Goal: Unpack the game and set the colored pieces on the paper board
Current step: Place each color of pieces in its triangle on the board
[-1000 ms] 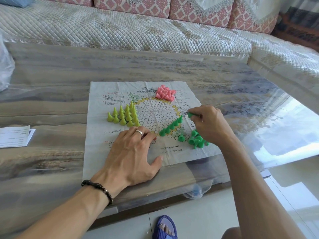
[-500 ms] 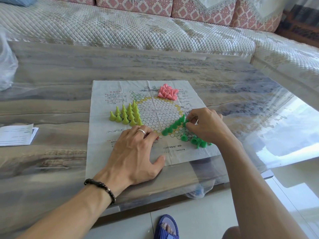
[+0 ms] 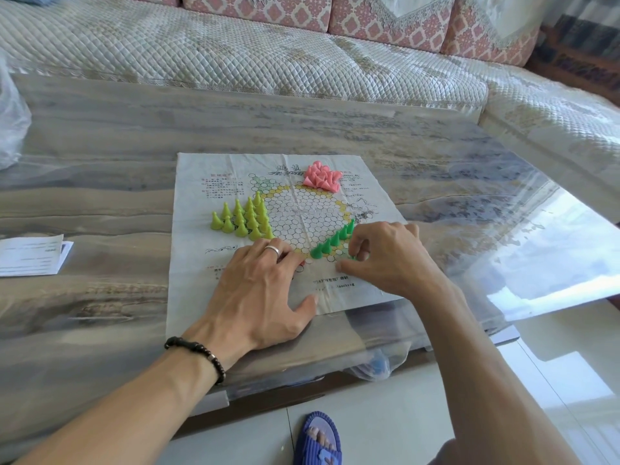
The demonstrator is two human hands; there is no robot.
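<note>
A white paper board (image 3: 198, 263) with a hexagon grid lies on the table. Several yellow-green cone pieces (image 3: 242, 217) stand in a triangle on its left side. A row of dark green cones (image 3: 331, 240) stands diagonally on the right of the grid. Pink cones (image 3: 322, 176) lie in a loose heap at the far edge. My left hand (image 3: 258, 290) presses flat on the paper's near part, fingers spread. My right hand (image 3: 389, 256) hovers just right of the green row, its fingertips pinched on a green cone (image 3: 352, 257); the loose green pile is hidden beneath it.
The marble-patterned table (image 3: 100, 203) carries a folded leaflet (image 3: 32, 255) at the left edge and a clear plastic bag (image 3: 10, 119) at far left. A quilted sofa (image 3: 268, 55) runs behind. My blue sandal (image 3: 318, 437) shows on the tiled floor below.
My right hand has carried a green cone from the upper end of the green row down toward the row's lower right. The left hand stays put.
</note>
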